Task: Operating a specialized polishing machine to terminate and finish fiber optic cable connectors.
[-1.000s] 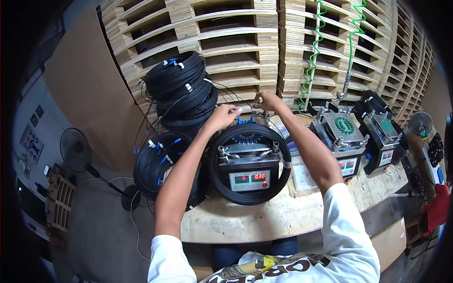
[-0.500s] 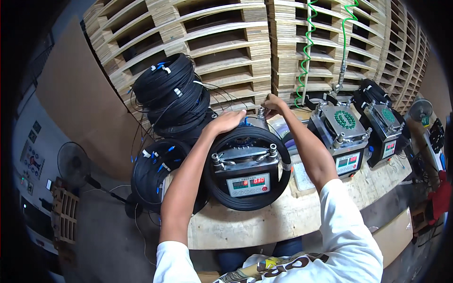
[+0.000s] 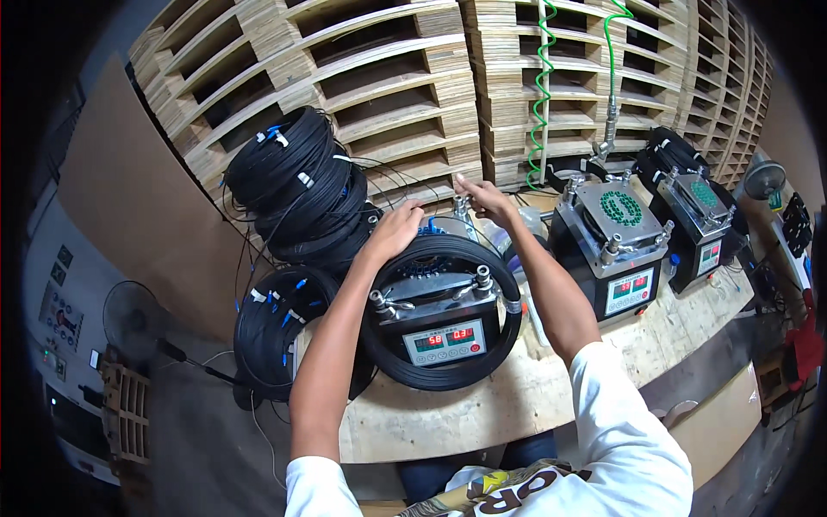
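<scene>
My left hand [image 3: 398, 231] rests over the back left of a polishing-type machine [image 3: 431, 314], palm down with its fingers extended, beside some blue connectors [image 3: 431, 227]. At the machine's back right corner, the fingers of my right hand [image 3: 486, 199] are curled at a metal clamp knob [image 3: 462, 207]; its fingertips are partly hidden. A coil of black cable [image 3: 512, 332] hangs round the machine's front, encircling its red-lit display [image 3: 444, 339]. Two more metal clamp knobs stand at the front corners of the top plate.
Black cable coils [image 3: 293, 185] with blue and white ends are stacked at the left, another coil [image 3: 280, 332] beside them. Two similar machines [image 3: 613, 250] stand to the right on the wooden bench [image 3: 448, 426]. Pallets [image 3: 379, 52], green air hoses [image 3: 539, 95] and a fan [image 3: 136, 314] surround it.
The view has shifted slightly, so the bench objects sit further left. My right hand has risen a little at the clamp knob, its fingers now more above it. The display's lit digits have changed.
</scene>
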{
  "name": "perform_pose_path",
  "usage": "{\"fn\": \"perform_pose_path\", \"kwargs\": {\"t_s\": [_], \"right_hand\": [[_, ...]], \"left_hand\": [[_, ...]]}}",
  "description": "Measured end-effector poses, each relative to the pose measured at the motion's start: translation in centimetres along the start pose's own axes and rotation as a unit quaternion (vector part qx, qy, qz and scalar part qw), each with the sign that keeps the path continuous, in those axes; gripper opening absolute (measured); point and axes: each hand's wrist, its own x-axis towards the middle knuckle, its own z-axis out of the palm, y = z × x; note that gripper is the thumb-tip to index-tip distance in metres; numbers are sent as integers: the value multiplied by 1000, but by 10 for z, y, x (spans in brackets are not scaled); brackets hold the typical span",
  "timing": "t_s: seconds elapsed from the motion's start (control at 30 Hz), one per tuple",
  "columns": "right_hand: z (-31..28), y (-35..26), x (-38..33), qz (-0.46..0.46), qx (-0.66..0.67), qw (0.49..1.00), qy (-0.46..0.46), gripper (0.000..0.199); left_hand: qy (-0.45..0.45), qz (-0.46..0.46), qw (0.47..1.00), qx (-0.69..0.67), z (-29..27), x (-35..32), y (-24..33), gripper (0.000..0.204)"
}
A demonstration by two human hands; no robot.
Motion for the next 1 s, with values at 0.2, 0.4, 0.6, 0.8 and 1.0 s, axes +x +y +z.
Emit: {"fn": "perform_pose_path", "kwargs": {"t_s": [0.2, 0.4, 0.6, 0.8, 1.0], "right_hand": [[19, 10, -14, -147, 304, 937, -89, 38], [10, 12, -4, -152, 253, 955, -30, 26], [28, -1, -16, -139, 289, 943, -91, 34], [4, 27, 2, -191, 332, 919, -98, 30], [43, -5, -40, -157, 303, 938, -62, 74]], "left_hand": [[15, -21, 1000, -5, -11, -8, -10, 52], [28, -29, 998, -43, -3, -4, 0, 52], [44, -36, 997, -43, -9, -8, -14, 55], [27, -29, 998, -55, 3, -1, 1, 60], [-57, -22, 978, -197, -28, 13, -40, 49]]}}
